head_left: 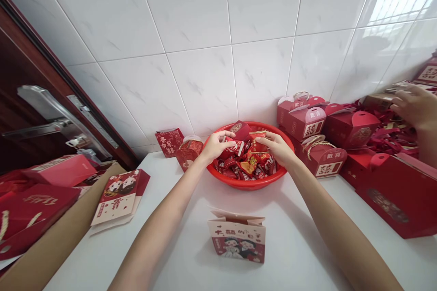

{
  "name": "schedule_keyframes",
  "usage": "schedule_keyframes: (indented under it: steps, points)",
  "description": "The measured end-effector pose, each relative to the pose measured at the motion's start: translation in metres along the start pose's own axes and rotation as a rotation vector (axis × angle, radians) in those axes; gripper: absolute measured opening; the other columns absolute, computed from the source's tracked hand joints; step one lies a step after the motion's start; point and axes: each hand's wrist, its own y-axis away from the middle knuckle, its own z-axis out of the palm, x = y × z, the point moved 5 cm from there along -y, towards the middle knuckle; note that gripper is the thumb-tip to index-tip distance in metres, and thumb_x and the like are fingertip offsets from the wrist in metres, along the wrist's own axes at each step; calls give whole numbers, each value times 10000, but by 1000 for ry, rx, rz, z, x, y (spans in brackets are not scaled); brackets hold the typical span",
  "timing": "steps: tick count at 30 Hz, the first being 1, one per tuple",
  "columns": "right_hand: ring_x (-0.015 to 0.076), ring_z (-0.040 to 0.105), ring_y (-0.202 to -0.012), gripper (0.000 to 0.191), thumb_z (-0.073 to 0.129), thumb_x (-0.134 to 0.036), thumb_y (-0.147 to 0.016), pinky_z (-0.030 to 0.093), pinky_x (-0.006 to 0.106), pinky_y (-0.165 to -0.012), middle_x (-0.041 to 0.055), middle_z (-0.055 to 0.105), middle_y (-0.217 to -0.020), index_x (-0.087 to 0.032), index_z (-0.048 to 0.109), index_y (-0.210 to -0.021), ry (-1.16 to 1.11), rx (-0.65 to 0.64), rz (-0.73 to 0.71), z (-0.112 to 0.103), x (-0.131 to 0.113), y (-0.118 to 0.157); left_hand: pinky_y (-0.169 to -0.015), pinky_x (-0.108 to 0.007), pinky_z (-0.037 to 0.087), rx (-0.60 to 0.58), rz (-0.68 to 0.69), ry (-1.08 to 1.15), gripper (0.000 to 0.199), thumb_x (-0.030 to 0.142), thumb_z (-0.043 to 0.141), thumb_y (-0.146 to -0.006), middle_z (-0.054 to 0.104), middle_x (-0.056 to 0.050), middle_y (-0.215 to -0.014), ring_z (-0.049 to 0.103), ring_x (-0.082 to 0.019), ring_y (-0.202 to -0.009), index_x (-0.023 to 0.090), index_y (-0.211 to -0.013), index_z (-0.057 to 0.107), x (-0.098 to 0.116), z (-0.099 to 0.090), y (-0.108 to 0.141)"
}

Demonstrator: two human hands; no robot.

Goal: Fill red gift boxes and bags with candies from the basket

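Observation:
A red plastic basket (251, 185) full of small wrapped sweets (249, 167) stands against the tiled wall. Over its left side, my left hand (218, 144) has its fingers closed round a red-and-white wrapped sweet (235, 149). My right hand (276, 145), at the basket's right side, pinches a flat red-and-gold packet (258, 138). Nearer to me, between my forearms, a paper gift box (238, 241) with a cartoon bride and groom stands upright, its top open.
Red gift boxes (319, 157) crowd the right side, some with rope handles. Another person's hand (414, 104) reaches in at far right. At left lie a folded cartoon box (119, 195), a cardboard carton (80, 220) of red packaging and a door handle (44, 127). Two small boxes stand by the wall.

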Motion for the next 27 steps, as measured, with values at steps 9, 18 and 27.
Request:
schedule_keyframes:
  steps: [9, 18, 27]
  points:
    - [249, 710, -884, 344, 823, -448, -661, 552, 370, -818, 48, 770, -941, -213, 745, -900, 9, -14, -36, 1, -2, 0, -733, -258, 510, -517, -216, -873, 186, 277, 600, -793, 761, -52, -922, 700, -214, -818, 185, -840, 755, -8, 1, 4]
    - [250, 708, -898, 346, 819, -450, -659, 554, 367, -810, 53, 770, -948, -217, 745, -904, 34, -19, -36, 3, -2, 1, -723, -309, 553, -682, -361, -1257, 272, 96, 711, -566, 764, -181, -982, 721, -317, -863, 111, -834, 752, -30, 25, -5]
    - [265, 714, -907, 353, 811, -466, -662, 556, 390, -835, 61, 775, -937, -212, 751, -900, 32, 5, -53, 5, -2, 2, -819, -327, 568, -677, -295, -1256, 303, 146, 679, -693, 751, -215, -1067, 724, -328, -979, 97, -982, 752, -39, 26, -9]
